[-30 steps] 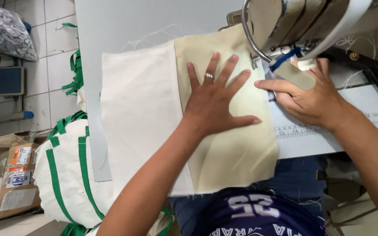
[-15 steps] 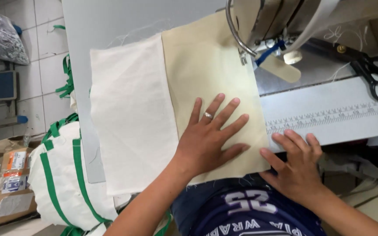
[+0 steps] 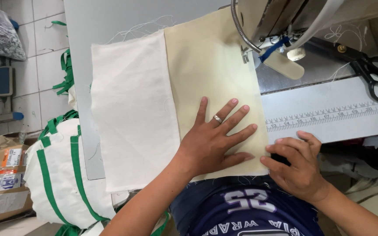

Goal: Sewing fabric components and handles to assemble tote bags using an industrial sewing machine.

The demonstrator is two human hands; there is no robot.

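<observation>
- I see the beige cloth panel (image 3: pixel 211 74) flat on the counter (image 3: pixel 110 17), overlapping a white panel (image 3: pixel 132 109).
- Left hand (image 3: pixel 215 140) grip splayed open, pressing it.
- Right hand (image 3: pixel 296 164) pinches its corner.

Open passage across flat cream cloth (image 3: pixel 211 74) and white cloth (image 3: pixel 130 109); blocked upper right by sewing machine head (image 3: pixel 281 26), black scissors (image 3: pixel 372 72) beyond.

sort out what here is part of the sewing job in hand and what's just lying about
In use:
left hand flat on the beige cloth
right hand at its near corner
white cloth alongside
sewing machine

Lying about:
black scissors
green-trimmed white bags
cardboard box
</observation>
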